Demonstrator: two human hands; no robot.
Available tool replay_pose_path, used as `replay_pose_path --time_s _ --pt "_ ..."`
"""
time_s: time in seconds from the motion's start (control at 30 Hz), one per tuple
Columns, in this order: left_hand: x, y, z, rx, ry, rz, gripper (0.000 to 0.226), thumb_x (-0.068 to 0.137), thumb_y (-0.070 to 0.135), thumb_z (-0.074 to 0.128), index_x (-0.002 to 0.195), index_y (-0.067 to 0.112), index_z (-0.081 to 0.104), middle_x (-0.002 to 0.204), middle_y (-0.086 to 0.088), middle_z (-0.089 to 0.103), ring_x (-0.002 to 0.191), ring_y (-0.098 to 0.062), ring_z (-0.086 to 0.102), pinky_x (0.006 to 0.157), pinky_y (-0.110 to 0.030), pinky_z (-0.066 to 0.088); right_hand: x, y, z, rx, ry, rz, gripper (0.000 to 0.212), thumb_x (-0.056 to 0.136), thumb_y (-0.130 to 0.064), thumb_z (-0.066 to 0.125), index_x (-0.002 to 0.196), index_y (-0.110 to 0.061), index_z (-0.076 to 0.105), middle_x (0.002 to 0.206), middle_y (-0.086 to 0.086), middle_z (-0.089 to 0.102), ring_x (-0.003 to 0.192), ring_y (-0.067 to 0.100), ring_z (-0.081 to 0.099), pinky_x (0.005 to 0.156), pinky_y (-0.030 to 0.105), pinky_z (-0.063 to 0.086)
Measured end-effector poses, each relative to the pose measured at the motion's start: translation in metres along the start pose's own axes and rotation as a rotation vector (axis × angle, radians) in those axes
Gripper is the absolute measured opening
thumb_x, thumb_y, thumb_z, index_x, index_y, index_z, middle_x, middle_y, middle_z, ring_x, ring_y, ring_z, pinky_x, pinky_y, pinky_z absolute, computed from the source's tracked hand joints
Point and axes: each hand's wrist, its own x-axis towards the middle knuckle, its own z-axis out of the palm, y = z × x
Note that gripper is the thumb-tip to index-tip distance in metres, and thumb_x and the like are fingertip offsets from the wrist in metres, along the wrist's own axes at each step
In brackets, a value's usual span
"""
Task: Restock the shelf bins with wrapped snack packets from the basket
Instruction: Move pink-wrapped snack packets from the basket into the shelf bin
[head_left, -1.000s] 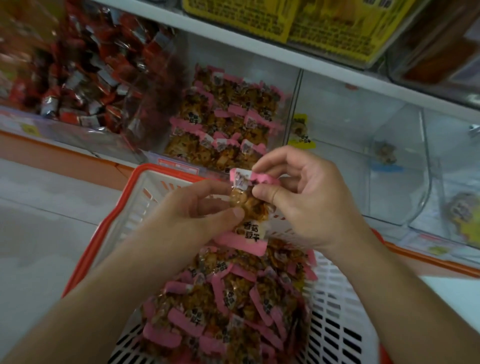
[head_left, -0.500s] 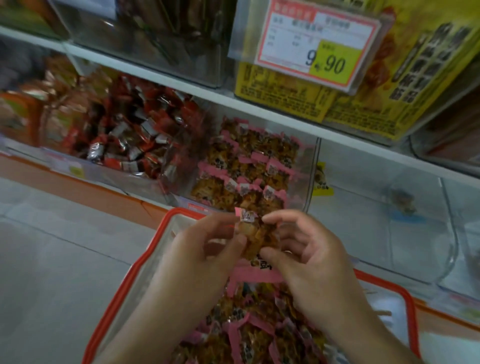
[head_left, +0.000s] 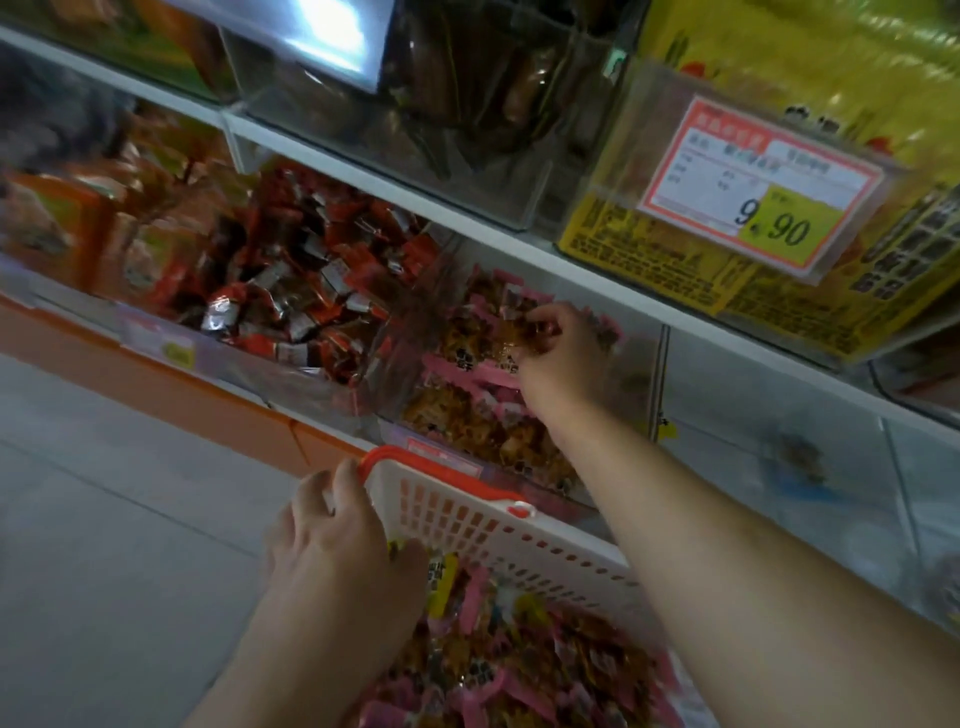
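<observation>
Right hand (head_left: 558, 353): fingers curled down, pinching a wrapped snack packet (head_left: 522, 330) at the fingertips, over the packets already in the clear shelf bin (head_left: 488, 410). Packet is blurred; long axis not readable, orientation cannot tell. Right forearm runs from lower right up and left into the bin, wrist bent so the palm faces down.

Left hand (head_left: 337, 525): fingers wrapped over the red rim at the far-left corner of the basket (head_left: 498, 525), thumb on the inside wall. Gripping the rim, no packet in it. Left forearm comes up from the bottom edge, roughly straight.

Basket: white slotted walls, held just below the bin front. Pink-edged packets (head_left: 519, 670) piled inside, lying at mixed angles.

Bin to the left (head_left: 306, 306) holds red-wrapped snacks. Bin to the right (head_left: 779, 457) is nearly bare. Price tag (head_left: 763, 192) reading 9.90 hangs on the shelf above.
</observation>
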Motion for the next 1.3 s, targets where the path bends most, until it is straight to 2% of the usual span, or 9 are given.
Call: replay_pose_path --time_s 0.4,0.57,0.67,0.77,1.03,1.1,1.17,1.23,1.3 --pt "0.002 0.002 -0.005 0.024 -0.031 0.022 0.065 0.095 0.046 0.059 0.144 0.027 0.02 0.145 -0.003 0.037 0.136 -0.028 0.036 0.114 -0.045 0.038 0.014 0.021 0.025 -0.426 -0.059 -0.035 0.044 0.098 -0.027 0.07 0.138 -0.038 0.055 0.132 0.009 0.048 0.114 0.035 0.057 0.081 0.041 0.059" --pt "0.008 0.002 -0.016 -0.031 -0.066 0.064 0.044 0.094 0.018 0.053 0.133 0.027 0.035 0.132 -0.004 0.052 0.112 -0.027 0.054 0.089 -0.042 0.054 -0.011 -0.005 -0.003 -0.247 -0.048 -0.008 0.032 0.098 -0.025 0.066 0.128 -0.026 0.055 0.118 0.001 0.061 0.092 0.019 0.063 0.056 0.029 0.044" --pt "0.012 -0.003 -0.026 -0.027 -0.053 0.083 0.045 0.093 0.007 0.049 0.136 0.021 0.043 0.105 -0.002 0.057 0.081 -0.018 0.054 0.065 -0.031 0.046 -0.068 -0.021 -0.027 -0.025 -0.125 -0.043 0.02 0.099 -0.018 0.065 0.116 -0.028 0.06 0.093 -0.008 0.061 0.073 0.007 0.061 0.054 0.024 0.045" --pt "0.014 -0.012 -0.033 -0.015 -0.045 0.065 0.041 0.091 0.005 0.048 0.131 0.015 0.05 0.101 -0.004 0.063 0.083 -0.024 0.058 0.067 -0.033 0.049 -0.137 -0.015 -0.04 -0.005 -0.274 -0.104 0.017 0.099 -0.014 0.065 0.101 -0.03 0.061 0.09 -0.007 0.061 0.074 -0.002 0.06 0.054 0.014 0.047" --pt "0.004 -0.043 -0.026 0.097 -0.065 0.121 0.034 0.092 0.003 0.049 0.124 0.014 0.052 0.093 -0.001 0.057 0.079 -0.018 0.056 0.063 -0.035 0.049 -0.228 0.058 0.029 -0.321 -0.696 0.129 0.011 0.099 -0.014 0.057 0.109 -0.02 0.058 0.103 -0.004 0.064 0.087 0.005 0.059 0.062 0.022 0.051" --pt "0.003 -0.046 -0.024 0.099 -0.05 0.131 0.039 0.091 0.0 0.05 0.127 0.016 0.052 0.093 -0.001 0.058 0.079 -0.018 0.057 0.064 -0.035 0.05 -0.226 0.072 0.064 -0.341 -0.742 0.161 0.046 0.096 -0.028 0.06 0.14 -0.017 0.054 0.135 0.006 0.059 0.12 0.019 0.06 0.099 0.031 0.056" --pt "0.005 -0.047 -0.024 0.111 -0.042 0.15 0.041 0.091 0.0 0.049 0.127 0.017 0.053 0.094 -0.001 0.06 0.08 -0.019 0.059 0.063 -0.035 0.051 -0.222 0.087 0.097 -0.428 -0.764 0.167 0.073 0.097 -0.045 0.063 0.16 -0.021 0.036 0.162 0.004 0.031 0.148 0.026 0.038 0.118 0.029 0.035" --pt "0.006 -0.048 -0.026 0.108 -0.04 0.165 0.043 0.089 0.0 0.05 0.129 0.017 0.054 0.092 -0.001 0.06 0.079 -0.018 0.059 0.061 -0.033 0.049 -0.219 0.104 0.123 -0.528 -0.785 0.114 0.072 0.101 -0.045 0.061 0.163 -0.024 0.031 0.167 0.001 0.019 0.151 0.027 0.033 0.109 0.02 0.033" --pt "0.007 -0.047 -0.027 0.098 -0.052 0.161 0.046 0.088 -0.002 0.052 0.13 0.018 0.053 0.09 0.0 0.058 0.076 -0.015 0.057 0.055 -0.027 0.042 -0.215 0.113 0.142 -0.566 -0.79 0.029 0.046 0.106 -0.031 0.057 0.15 -0.023 0.045 0.151 0.008 0.045 0.139 0.029 0.049 0.097 0.012 0.038"
